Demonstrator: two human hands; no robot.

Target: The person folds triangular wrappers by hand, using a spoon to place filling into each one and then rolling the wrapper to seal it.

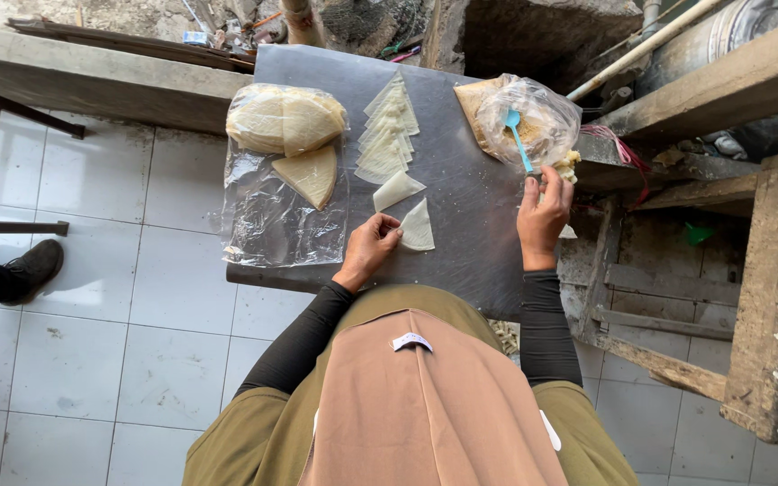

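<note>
The left hand (369, 245) pressed its fingers on a triangular pastry sheet (418, 227) on the desk (461, 189). The right hand (542, 216) had its grip clamped on a blue spoon (517, 137).

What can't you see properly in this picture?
All in the head view:
- The filling in the clear bag: the crinkled plastic blurs it.
- The blue spoon: its lower end is covered by the right hand.
- The folded wrapper: one corner lies under the fingers of the left hand.
- The person beside the table: only a black shoe shows; the left edge cuts off the rest.
</note>
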